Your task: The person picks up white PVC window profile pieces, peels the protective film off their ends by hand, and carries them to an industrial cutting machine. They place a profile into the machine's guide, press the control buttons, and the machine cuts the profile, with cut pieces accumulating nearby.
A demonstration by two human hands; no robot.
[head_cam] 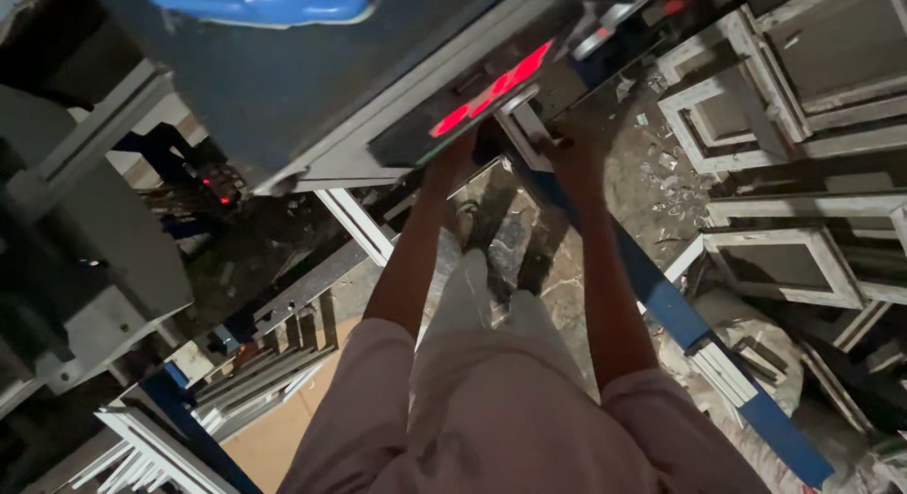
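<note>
Reaching forward with both arms toward machine bench edge. Pale aluminium frame bar (524, 130) lies at bench front edge, just below dark panel with red display (491, 88). Bar looks stiff, light, smooth, likely sharp at cut ends; best held along flat sides. Right hand (564, 143) seems closed on bar; dim view. Left hand (455, 154) under panel edge; 1 hand's finger spread unreadable.

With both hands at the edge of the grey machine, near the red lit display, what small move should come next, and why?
Probably steady the pale metal profile strip with the right hand before anything else. That hand lies on the strip at the edge of the grey machine table, while the left hand sits half hidden under the black panel with the red display, in dim light.
</note>
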